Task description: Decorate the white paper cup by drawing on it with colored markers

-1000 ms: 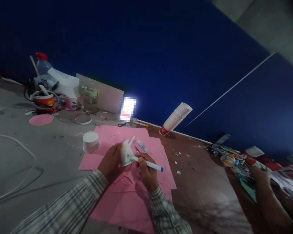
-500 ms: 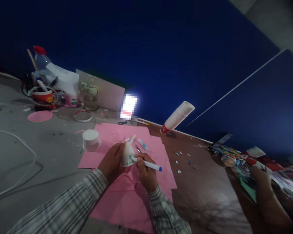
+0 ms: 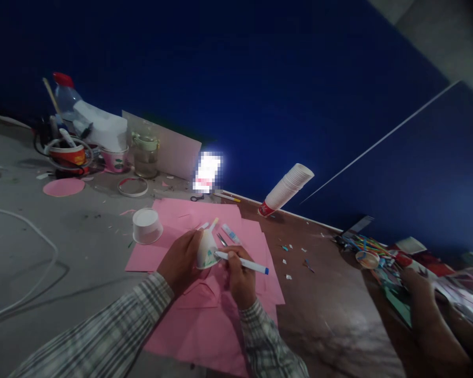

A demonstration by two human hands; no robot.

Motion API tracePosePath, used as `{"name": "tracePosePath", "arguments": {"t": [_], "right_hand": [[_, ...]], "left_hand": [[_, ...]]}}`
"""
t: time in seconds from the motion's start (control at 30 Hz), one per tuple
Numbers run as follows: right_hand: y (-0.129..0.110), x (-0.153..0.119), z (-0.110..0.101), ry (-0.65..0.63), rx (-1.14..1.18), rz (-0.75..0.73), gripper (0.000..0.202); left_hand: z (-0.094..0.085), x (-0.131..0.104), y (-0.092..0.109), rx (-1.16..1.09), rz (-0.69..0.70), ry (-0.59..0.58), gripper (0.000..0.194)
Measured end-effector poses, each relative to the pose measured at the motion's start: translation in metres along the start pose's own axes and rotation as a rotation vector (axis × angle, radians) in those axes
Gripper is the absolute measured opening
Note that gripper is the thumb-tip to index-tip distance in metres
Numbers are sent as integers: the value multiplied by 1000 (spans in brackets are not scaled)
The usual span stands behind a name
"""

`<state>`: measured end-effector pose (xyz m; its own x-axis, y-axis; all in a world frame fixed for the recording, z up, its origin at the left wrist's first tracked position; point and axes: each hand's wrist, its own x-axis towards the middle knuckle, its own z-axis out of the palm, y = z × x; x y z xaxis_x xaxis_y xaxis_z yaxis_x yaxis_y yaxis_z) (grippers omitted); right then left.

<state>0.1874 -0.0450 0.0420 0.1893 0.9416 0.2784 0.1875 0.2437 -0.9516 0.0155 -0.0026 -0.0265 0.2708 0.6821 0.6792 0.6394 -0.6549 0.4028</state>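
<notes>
My left hand is closed around a white paper cup, tilted over the pink paper. Green marks show on the cup's side near its rim. Between the fingers of my right hand is a white marker with a blue end, its other end at or very near the cup's wall. Just beyond the cup, scissors and a small clear-and-blue item lie on the pink sheets. A white cup stands upside down to the left.
A leaning stack of paper cups stands by the wall. At back left are a pen-filled red cup and a glass jar. Another person's arm reaches among craft supplies at right. A cable crosses the table's left side.
My right hand has shifted slightly right with the marker, whose tip moved from the green marks toward the cup's right side. My left hand and the cup stay almost in place.
</notes>
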Motion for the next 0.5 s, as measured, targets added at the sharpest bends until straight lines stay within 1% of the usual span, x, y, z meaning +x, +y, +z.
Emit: {"name": "tracePosePath", "arguments": {"t": [0.1, 0.17, 0.27, 0.33, 0.4, 0.5], "right_hand": [[2, 3, -3, 105, 146, 25, 39], [3, 6, -7, 147, 184, 34, 46], [1, 12, -15, 132, 169, 76, 53], [-2, 15, -23, 107, 130, 91, 53], [-5, 19, -32, 97, 85, 72, 48], [-8, 24, -45, 106, -17, -9, 38]], "left_hand": [[-3, 3, 2, -12, 18, 12, 91], [-6, 7, 4, -19, 14, 12, 91], [-11, 11, 6, -59, -39, 4, 90], [-13, 12, 5, -95, -102, -24, 93], [-14, 11, 3, -112, -169, -54, 97], [-15, 10, 0, -117, -258, -60, 99]]}}
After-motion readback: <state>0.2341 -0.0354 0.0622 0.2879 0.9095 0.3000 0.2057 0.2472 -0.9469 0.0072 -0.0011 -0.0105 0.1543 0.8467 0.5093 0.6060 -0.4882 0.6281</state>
